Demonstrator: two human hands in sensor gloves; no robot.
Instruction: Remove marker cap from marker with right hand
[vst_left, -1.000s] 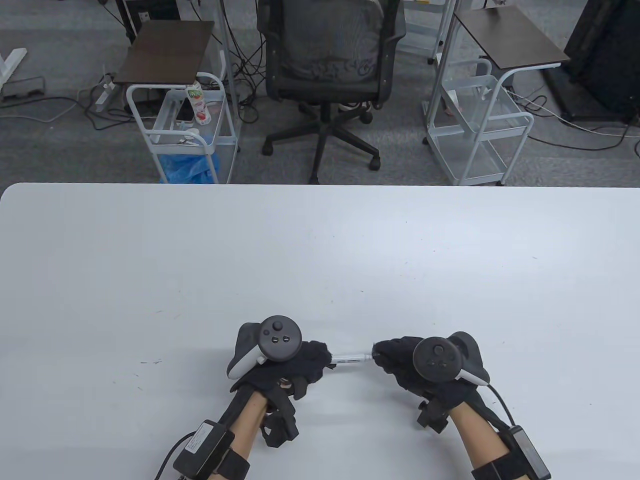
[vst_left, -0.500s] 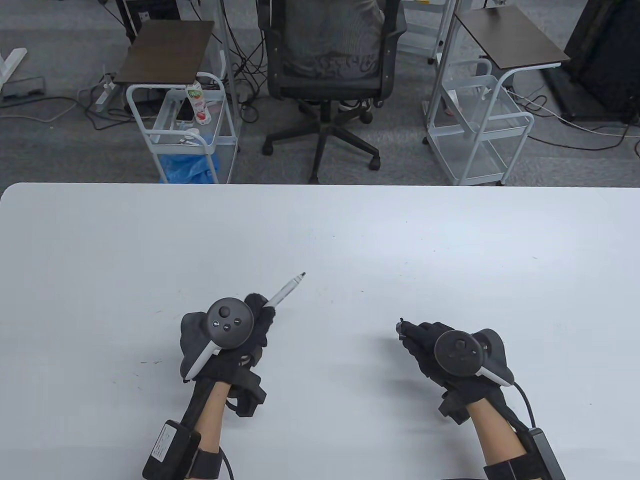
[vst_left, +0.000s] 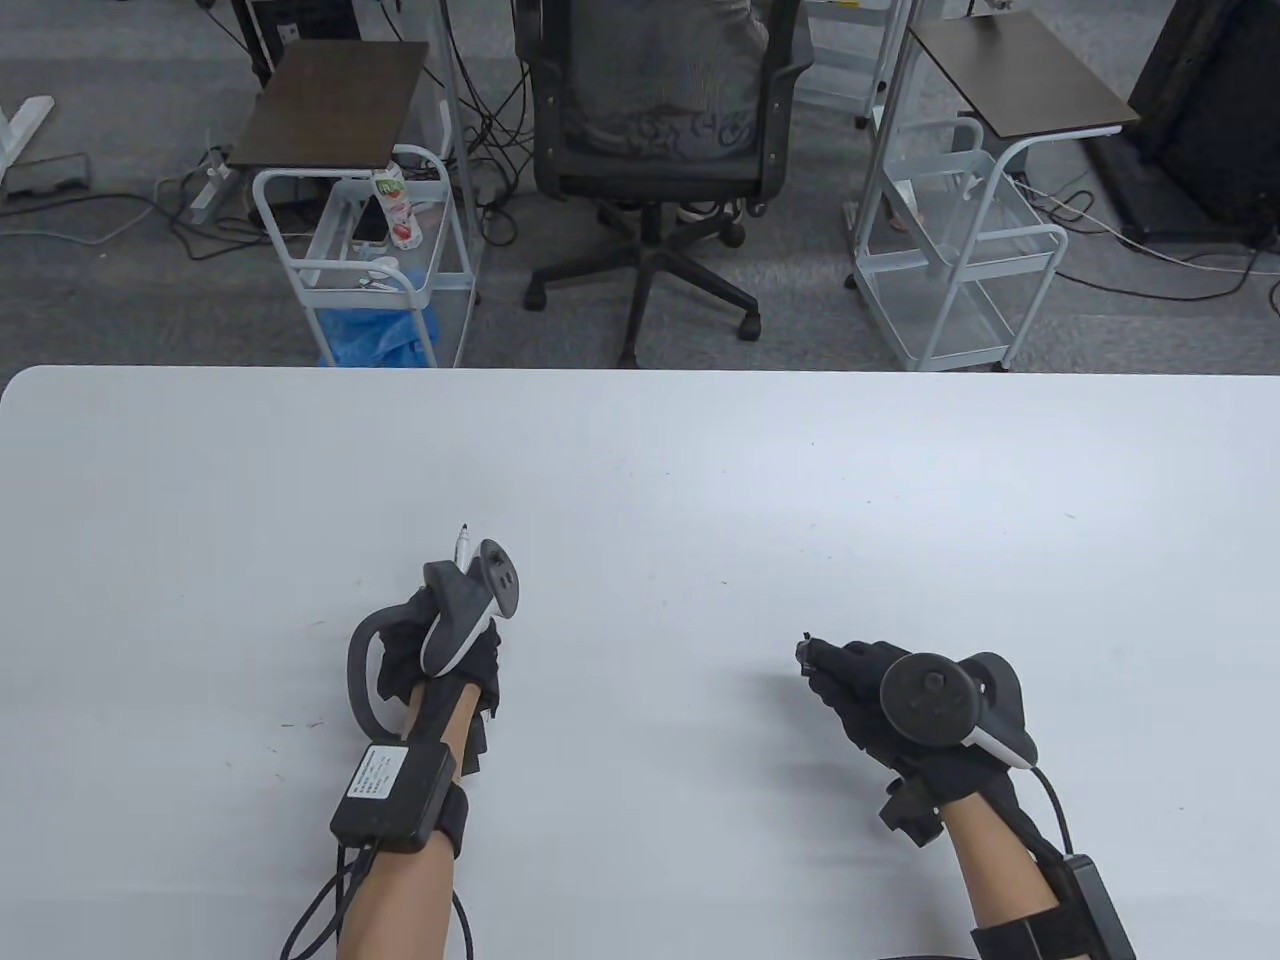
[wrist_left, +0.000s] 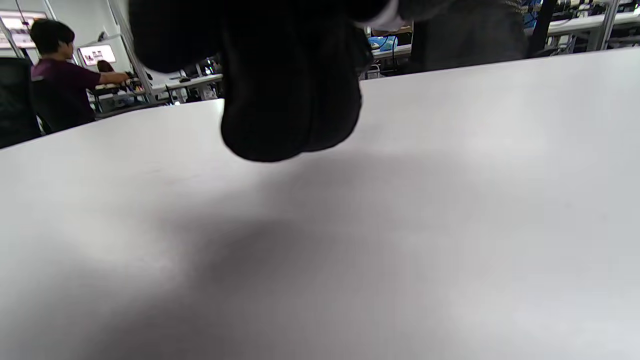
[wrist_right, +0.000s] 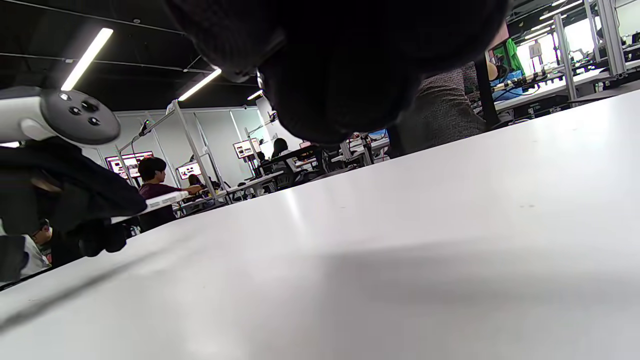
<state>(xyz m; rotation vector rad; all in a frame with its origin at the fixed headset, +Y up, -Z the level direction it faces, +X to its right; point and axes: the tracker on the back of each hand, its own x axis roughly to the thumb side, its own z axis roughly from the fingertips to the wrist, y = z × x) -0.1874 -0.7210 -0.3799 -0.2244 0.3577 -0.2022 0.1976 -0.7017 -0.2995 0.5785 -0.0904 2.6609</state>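
My left hand (vst_left: 425, 640) grips the white marker (vst_left: 463, 548), uncapped, its tip sticking up past the tracker at the table's lower left of centre. My right hand (vst_left: 850, 680) holds the small dark marker cap (vst_left: 805, 652) in its fingertips, well to the right of the marker. The two hands are far apart above the white table (vst_left: 640, 480). In the left wrist view the curled gloved fingers (wrist_left: 290, 95) hang over the table and hide the marker. In the right wrist view the gloved fingers (wrist_right: 345, 75) fill the top, hiding the cap; the left hand (wrist_right: 60, 195) shows at the left.
Beyond the table's far edge stand an office chair (vst_left: 650, 130), a white cart (vst_left: 370, 250) at the left and a white rack (vst_left: 950, 260) at the right. Only the two hands are over the table.
The cap came off the marker as the hands pulled apart. My left hand then rolled onto its side and turned the marker from pointing up-right to pointing nearly straight away. My right hand stayed nearly still.
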